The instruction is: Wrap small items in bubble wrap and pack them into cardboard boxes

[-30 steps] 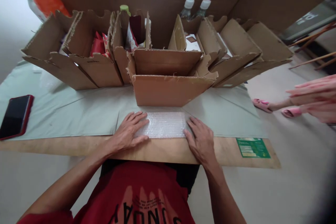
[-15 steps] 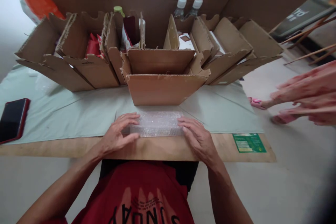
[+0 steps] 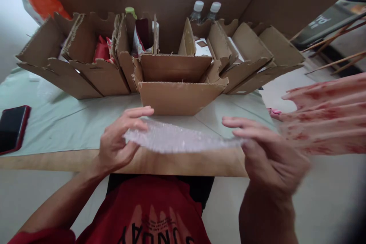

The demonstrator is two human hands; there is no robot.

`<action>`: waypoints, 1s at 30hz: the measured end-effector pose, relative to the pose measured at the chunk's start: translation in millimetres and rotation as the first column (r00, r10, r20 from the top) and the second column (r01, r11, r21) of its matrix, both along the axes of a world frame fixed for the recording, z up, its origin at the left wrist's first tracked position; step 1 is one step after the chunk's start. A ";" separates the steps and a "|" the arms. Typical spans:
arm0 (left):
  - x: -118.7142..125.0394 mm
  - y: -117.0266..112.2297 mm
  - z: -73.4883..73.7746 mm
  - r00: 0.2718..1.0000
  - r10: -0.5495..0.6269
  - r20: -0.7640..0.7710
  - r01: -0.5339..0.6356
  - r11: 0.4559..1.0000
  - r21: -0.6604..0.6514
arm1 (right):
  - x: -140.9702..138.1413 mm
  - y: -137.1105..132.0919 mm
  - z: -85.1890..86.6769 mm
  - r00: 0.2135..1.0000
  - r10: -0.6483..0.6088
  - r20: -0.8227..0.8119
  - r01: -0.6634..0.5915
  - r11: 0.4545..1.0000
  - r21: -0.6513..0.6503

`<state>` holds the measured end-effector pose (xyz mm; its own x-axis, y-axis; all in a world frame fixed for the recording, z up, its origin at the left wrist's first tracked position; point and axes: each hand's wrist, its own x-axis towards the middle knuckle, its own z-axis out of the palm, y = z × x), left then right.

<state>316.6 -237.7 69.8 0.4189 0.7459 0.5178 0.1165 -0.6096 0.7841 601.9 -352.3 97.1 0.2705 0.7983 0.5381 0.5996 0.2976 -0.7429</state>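
Observation:
A piece of clear bubble wrap (image 3: 177,137) is stretched between my two hands above the table's front edge. My left hand (image 3: 120,137) pinches its left end between thumb and fingers. My right hand (image 3: 268,152), slightly blurred, grips the narrowed right end between thumb and fingers. Just beyond the bubble wrap stands a low cardboard bin (image 3: 181,99), with its open top toward me; its bottom cannot be seen.
Several cardboard bins (image 3: 94,78) line the back, some holding packets and boxes. Two white-capped bottles (image 3: 196,10) stand behind them. A phone (image 3: 13,129) lies at the left on the green cloth (image 3: 71,122). A person in a patterned garment (image 3: 328,118) is at the right.
Both hands have lifted the bubble wrap off the table. My right hand has pulled its end out to the right. The person at the right has moved closer to the table.

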 end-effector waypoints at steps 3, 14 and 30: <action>-16.0 -19.1 8.7 0.977 -0.197 -0.076 0.195 0.980 -0.025 | -1.7 -25.7 6.3 0.980 0.199 -0.017 -0.199 0.976 -0.084; -22.6 -32.8 -60.1 0.882 -0.232 -0.409 -0.059 0.808 -0.587 | -14.3 -41.3 -93.0 0.970 0.137 -0.200 -0.236 0.721 -0.652; -0.8 -36.7 -82.9 0.736 0.160 -0.658 0.118 0.926 0.358 | -49.5 -27.5 -111.3 0.786 -0.015 0.618 0.148 0.975 -0.165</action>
<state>315.8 -274.4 -13.1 0.7418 0.5810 0.3349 0.5361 -0.8138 0.2244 552.4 -379.9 -14.2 0.0075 0.8935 0.4490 0.9614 0.1170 -0.2490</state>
